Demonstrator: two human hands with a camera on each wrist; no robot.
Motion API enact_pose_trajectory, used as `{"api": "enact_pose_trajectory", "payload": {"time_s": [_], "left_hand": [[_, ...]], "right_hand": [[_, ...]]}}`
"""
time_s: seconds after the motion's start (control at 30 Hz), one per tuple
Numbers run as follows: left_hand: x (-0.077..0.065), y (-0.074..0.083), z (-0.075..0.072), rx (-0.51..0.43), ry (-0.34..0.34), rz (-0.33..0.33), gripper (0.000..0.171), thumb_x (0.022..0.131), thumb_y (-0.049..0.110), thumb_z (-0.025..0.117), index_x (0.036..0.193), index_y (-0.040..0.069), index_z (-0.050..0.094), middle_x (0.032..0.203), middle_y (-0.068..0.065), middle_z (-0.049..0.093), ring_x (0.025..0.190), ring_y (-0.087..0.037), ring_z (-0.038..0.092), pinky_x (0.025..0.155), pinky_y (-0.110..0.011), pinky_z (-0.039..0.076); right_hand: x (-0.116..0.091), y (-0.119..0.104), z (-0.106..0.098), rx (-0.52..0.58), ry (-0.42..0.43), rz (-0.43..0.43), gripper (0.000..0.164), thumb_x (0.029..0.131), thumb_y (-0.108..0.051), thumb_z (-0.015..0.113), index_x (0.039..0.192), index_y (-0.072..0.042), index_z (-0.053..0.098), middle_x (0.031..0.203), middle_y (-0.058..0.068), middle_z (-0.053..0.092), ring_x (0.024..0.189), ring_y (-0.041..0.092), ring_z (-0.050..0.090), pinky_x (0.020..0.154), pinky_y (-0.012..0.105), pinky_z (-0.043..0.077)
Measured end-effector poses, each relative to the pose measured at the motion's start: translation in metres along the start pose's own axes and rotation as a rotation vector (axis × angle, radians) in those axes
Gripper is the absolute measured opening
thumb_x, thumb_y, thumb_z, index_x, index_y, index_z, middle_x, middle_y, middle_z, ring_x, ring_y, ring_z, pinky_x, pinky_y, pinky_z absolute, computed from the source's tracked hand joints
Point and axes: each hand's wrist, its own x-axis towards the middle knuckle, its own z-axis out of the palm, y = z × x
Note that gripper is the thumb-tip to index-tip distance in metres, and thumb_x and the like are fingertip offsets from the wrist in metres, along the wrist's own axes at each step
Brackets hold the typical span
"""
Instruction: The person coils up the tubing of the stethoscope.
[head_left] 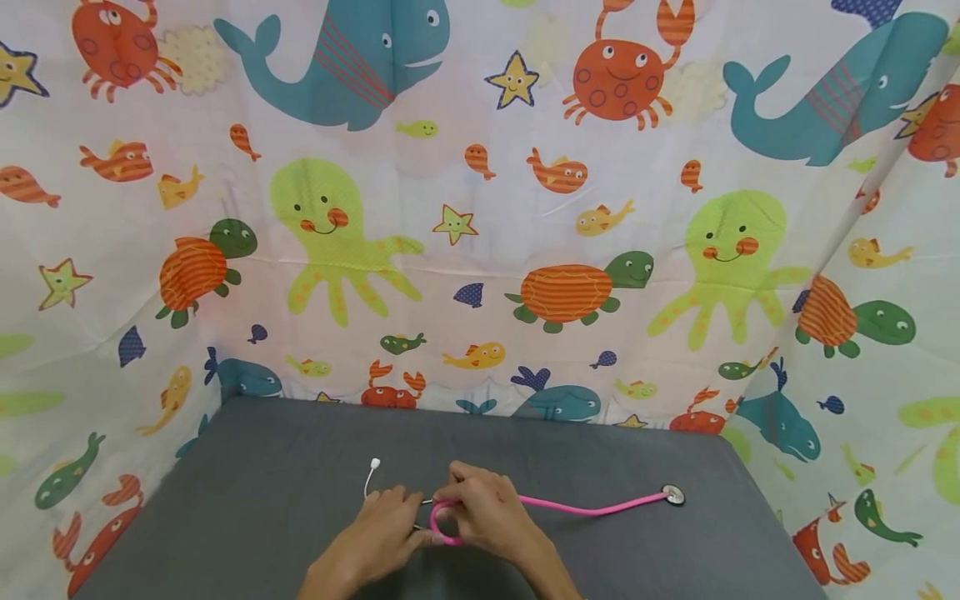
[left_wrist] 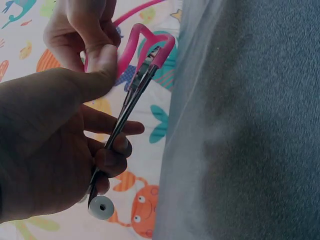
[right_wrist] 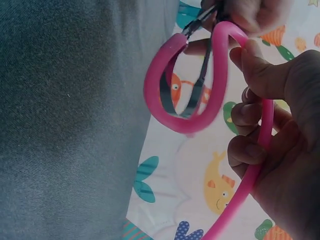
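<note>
A stethoscope with pink tubing (head_left: 577, 509) is held by both hands above the grey surface. Its round metal chest piece (head_left: 673, 495) lies at the right end of the tube. My left hand (head_left: 381, 525) has its fingers curled round the metal ear tubes (left_wrist: 119, 125); a white eartip (left_wrist: 102, 207) sticks out below them, and one eartip (head_left: 375, 463) shows beyond that hand in the head view. My right hand (head_left: 487, 510) grips the pink tube (right_wrist: 266, 122), which bends in a loop (right_wrist: 150, 90) beside the ear tubes. Both hands are close together.
A grey covered table (head_left: 300, 442) spreads beneath the hands. Around its back and sides hangs a white curtain (head_left: 420, 308) printed with sea animals.
</note>
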Motion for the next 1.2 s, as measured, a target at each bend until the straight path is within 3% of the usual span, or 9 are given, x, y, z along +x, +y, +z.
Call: {"api": "enact_pose_trajectory", "payload": {"time_s": [0.23,0.43,0.67,0.97,1.07,1.2], "left_hand": [[0.000,0.008,-0.001,0.027,0.034,0.005,0.037,0.097,0.044,0.070,0.100,0.007,0.070,0.081,0.002,0.054,0.075,-0.016,0.051,0.073,-0.033,0.033],[0.000,0.008,0.001,0.068,0.077,0.049,0.036,0.093,0.042,0.075,0.101,0.007,0.071,0.079,0.005,0.050,0.072,-0.013,0.047,0.071,-0.028,0.028],[-0.004,0.008,0.004,0.117,0.169,0.079,0.038,0.087,0.038,0.082,0.102,0.005,0.072,0.079,0.005,0.052,0.072,-0.012,0.048,0.070,-0.029,0.031],[-0.010,0.012,-0.004,0.041,0.148,0.040,0.039,0.085,0.041,0.083,0.107,0.011,0.071,0.085,0.009,0.054,0.080,-0.007,0.046,0.075,-0.027,0.033],[-0.011,0.014,-0.007,-0.001,0.153,0.049,0.038,0.086,0.041,0.082,0.107,0.011,0.070,0.088,0.010,0.057,0.082,-0.006,0.048,0.076,-0.027,0.032],[-0.012,0.015,-0.011,-0.089,0.158,0.048,0.036,0.087,0.040,0.082,0.108,0.014,0.069,0.091,0.011,0.059,0.085,-0.003,0.050,0.077,-0.027,0.033]], "right_hand": [[-0.003,0.000,0.007,0.019,-0.030,0.053,0.006,0.093,-0.019,0.080,0.097,-0.019,0.084,0.076,-0.010,0.049,0.065,-0.004,0.039,0.055,0.012,0.033],[-0.005,0.000,0.005,0.058,-0.034,0.074,0.012,0.094,-0.020,0.078,0.104,-0.016,0.083,0.080,-0.010,0.054,0.067,-0.005,0.043,0.059,0.012,0.039],[-0.009,0.006,-0.008,0.023,0.060,0.047,0.012,0.090,-0.013,0.082,0.102,-0.014,0.079,0.089,-0.006,0.063,0.078,-0.002,0.055,0.070,0.014,0.050],[-0.013,0.022,-0.020,-0.047,0.215,0.065,0.007,0.088,-0.019,0.083,0.091,-0.014,0.079,0.083,-0.006,0.060,0.074,0.002,0.055,0.067,0.018,0.050],[-0.015,0.027,-0.020,-0.026,0.212,0.095,0.007,0.089,-0.021,0.081,0.092,-0.015,0.081,0.080,-0.007,0.060,0.070,0.000,0.052,0.064,0.018,0.047],[-0.017,0.034,-0.017,0.062,0.150,0.136,0.009,0.094,-0.021,0.077,0.098,-0.015,0.082,0.079,-0.006,0.062,0.068,-0.003,0.048,0.062,0.016,0.045]]}}
